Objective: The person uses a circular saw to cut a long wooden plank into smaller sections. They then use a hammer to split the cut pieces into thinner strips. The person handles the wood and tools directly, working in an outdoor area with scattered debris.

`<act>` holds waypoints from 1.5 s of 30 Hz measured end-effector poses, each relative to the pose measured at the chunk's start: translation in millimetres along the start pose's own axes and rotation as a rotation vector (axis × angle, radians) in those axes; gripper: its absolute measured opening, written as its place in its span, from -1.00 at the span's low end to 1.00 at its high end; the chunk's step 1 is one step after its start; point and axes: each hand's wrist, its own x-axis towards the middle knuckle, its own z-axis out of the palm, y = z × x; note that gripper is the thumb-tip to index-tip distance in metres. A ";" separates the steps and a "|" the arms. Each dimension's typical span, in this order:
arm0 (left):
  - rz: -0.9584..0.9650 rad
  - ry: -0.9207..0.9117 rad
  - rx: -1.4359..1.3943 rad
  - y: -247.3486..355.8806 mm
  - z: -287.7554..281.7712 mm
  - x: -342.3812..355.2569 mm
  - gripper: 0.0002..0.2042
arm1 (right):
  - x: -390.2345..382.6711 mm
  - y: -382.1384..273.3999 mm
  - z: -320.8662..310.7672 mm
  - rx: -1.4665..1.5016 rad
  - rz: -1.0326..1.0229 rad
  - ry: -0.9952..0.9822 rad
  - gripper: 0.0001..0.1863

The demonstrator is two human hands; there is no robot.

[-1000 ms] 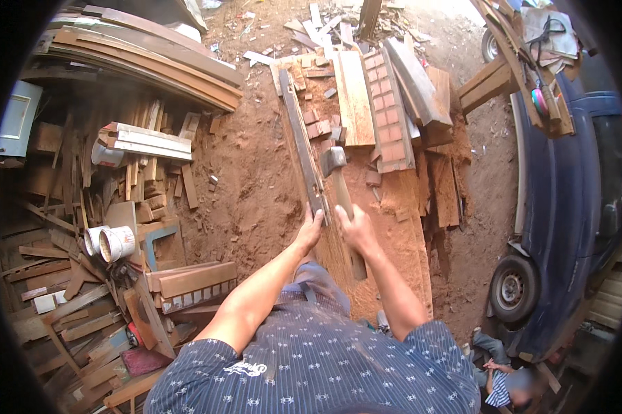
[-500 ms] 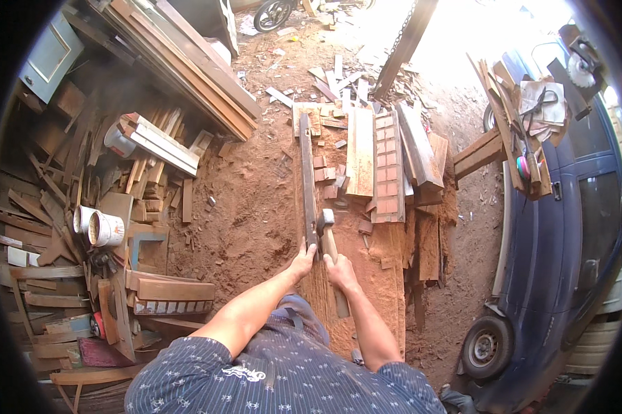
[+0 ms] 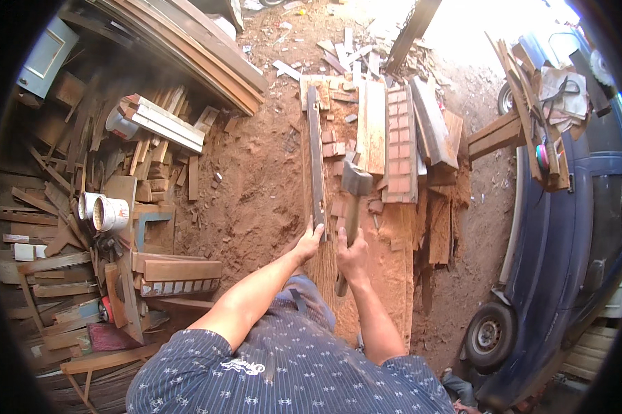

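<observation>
My right hand (image 3: 353, 257) is wrapped round the wooden handle of a hammer (image 3: 356, 182). Its metal head points away from me and hangs above the bench, just right of a long dark wooden bar (image 3: 315, 152). That bar lies lengthwise along the left side of the wooden workbench (image 3: 376, 276), with notches in its surface. At the bar's near end my left hand (image 3: 309, 241) grips it, thumb along the top. Small reddish wood blocks (image 3: 334, 150) lie to the right of the bar.
Thick timber pieces (image 3: 371, 131) and a frame of reddish blocks (image 3: 399, 148) rest on the bench's far half. A dark blue car (image 3: 556, 234) stands at the right. Scrap wood and white buckets (image 3: 111, 214) crowd the left. Long boards (image 3: 207, 55) lean at the far left.
The hammer has come up off the bench toward me, its head looking larger and turned. My left hand stays on the bar's near end. The whole view has shifted slightly.
</observation>
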 end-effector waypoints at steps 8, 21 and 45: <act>0.065 -0.008 -0.001 1.6 2.8 8.9 -0.17 | -2.2 122.4 16.2 -0.144 0.325 -0.302 -0.55; 0.082 -0.029 -0.018 18.6 3.9 -6.1 -0.25 | -66.8 -5.0 -41.9 -0.040 0.083 -0.083 -0.67; 0.086 -0.352 -0.624 155.0 -129.7 -97.2 -0.52 | -132.9 231.9 -110.8 -0.740 0.486 0.102 -0.35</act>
